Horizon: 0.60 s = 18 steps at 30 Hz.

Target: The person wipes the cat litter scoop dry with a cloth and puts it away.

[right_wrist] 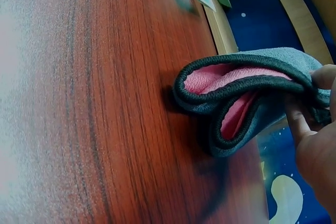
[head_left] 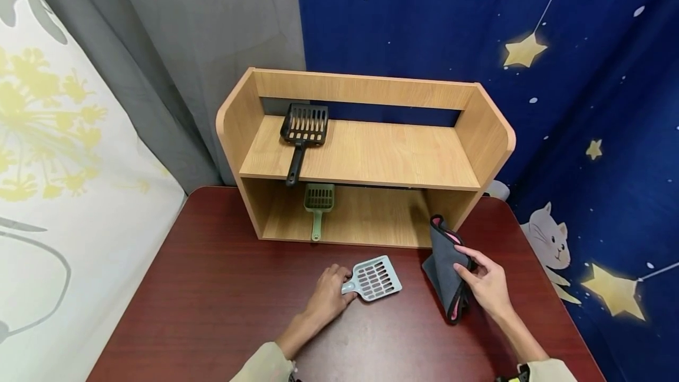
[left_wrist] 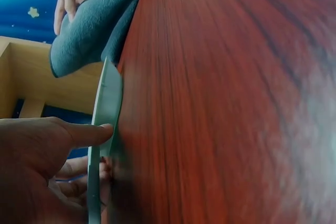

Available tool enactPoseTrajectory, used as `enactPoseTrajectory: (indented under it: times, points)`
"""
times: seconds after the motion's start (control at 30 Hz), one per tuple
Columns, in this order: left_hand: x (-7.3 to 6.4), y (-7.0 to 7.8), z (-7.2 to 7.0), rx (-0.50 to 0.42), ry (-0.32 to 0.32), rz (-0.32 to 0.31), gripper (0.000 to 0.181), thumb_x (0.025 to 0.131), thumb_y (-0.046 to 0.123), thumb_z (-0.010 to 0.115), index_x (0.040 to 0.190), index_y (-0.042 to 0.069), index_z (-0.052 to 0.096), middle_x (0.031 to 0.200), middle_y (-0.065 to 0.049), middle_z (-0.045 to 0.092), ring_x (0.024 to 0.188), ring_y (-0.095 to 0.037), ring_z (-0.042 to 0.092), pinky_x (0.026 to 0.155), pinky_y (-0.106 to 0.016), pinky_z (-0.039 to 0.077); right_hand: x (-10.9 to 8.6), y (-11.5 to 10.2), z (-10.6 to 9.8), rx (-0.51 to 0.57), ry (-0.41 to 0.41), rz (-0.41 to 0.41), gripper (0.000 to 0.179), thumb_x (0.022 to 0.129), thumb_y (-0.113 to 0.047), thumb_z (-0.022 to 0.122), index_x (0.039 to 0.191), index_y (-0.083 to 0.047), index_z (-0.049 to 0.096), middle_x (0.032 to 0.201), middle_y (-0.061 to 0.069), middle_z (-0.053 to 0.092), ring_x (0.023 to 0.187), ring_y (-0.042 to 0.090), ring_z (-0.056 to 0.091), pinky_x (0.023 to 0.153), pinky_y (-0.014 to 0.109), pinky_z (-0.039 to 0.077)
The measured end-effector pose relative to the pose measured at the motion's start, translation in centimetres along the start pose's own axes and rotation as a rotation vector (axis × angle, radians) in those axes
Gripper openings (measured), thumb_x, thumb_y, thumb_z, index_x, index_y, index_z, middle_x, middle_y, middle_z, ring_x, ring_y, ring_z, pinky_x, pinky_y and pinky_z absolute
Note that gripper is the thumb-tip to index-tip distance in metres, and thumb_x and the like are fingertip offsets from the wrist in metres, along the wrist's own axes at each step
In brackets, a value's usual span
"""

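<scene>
My left hand (head_left: 330, 292) grips the handle of a light blue-grey slotted litter scoop (head_left: 375, 277), its thumb along the edge in the left wrist view. The scoop lies low over the red-brown table, slotted head pointing right. In my right hand (head_left: 485, 285) a folded cloth (head_left: 450, 273) is pinched between thumb and fingers; it is grey outside, pink inside, with a black stitched border. Seen from the right wrist, the cloth's folds (right_wrist: 236, 82) hang loosely with their lower edges close to the table.
A two-tier wooden shelf (head_left: 361, 152) stands at the back of the table (head_left: 212, 287). A black slotted scoop (head_left: 305, 125) lies on its upper board, handle jutting past the front edge. Below it, a green scoop (head_left: 319, 199) rests on the lower level. Curtains (head_left: 403, 22) hang behind.
</scene>
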State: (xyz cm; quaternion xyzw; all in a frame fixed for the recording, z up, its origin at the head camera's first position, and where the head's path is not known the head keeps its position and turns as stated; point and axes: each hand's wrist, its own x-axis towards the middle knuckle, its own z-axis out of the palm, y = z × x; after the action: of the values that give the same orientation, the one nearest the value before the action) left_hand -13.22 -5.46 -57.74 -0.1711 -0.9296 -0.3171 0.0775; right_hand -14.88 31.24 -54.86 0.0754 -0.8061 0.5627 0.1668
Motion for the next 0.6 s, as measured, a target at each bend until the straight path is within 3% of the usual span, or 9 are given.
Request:
enactPoseTrajectory:
  times: [0.1,0.2,0.33,0.43,0.6]
  points:
    - [0.1,-0.4,-0.2,-0.014,0.002,0.010,0.034,0.076,0.007,0.094,0.102,-0.002,0.075,0.097,-0.012,0.071,0.092,-0.031,0.072,0.084,-0.046,0.059,0.0,-0.1,-0.1,-0.020,-0.017,-0.021,0.037,0.088,0.012,0.078,0.124,0.004,0.074,0.073,-0.007,0.056,0.047,-0.002,0.036,0.046,0.024,0.036]
    - [0.0,-0.7,-0.3,-0.022,-0.012,0.010,0.028,0.078,0.007,0.093,0.100,0.000,0.076,0.093,-0.010,0.074,0.087,-0.028,0.074,0.077,-0.041,0.060,-0.2,-0.2,-0.1,-0.047,-0.048,-0.029,0.034,0.090,0.010,0.077,0.123,0.004,0.074,0.065,-0.004,0.039,0.047,-0.001,0.032,0.045,0.028,0.032]
    - [0.0,-0.9,-0.8,-0.011,-0.028,0.012,0.026,0.079,0.010,0.093,0.099,0.002,0.078,0.092,-0.009,0.076,0.085,-0.026,0.075,0.071,-0.039,0.060,-0.2,-0.3,-0.1,-0.045,-0.077,0.021,0.033,0.091,0.003,0.079,0.124,0.000,0.075,0.074,-0.001,0.055,0.049,0.001,0.041,0.049,0.023,0.041]
    - [0.2,-0.9,-1.5,0.012,-0.029,0.012,0.025,0.081,0.013,0.092,0.100,0.005,0.079,0.093,-0.007,0.076,0.085,-0.025,0.075,0.069,-0.040,0.059,-0.2,-0.4,0.0,-0.018,-0.092,0.057,0.039,0.090,0.002,0.082,0.128,0.000,0.073,0.088,0.002,0.069,0.058,0.002,0.058,0.058,0.019,0.051]
    - [0.7,-0.6,-3.0,0.029,-0.017,0.028,0.025,0.081,0.015,0.092,0.101,0.007,0.081,0.093,-0.006,0.077,0.084,-0.024,0.075,0.067,-0.041,0.058,0.0,-0.4,0.1,0.024,-0.084,0.041,0.049,0.084,0.010,0.083,0.130,0.004,0.069,0.106,0.014,0.073,0.075,0.005,0.071,0.066,0.021,0.058]
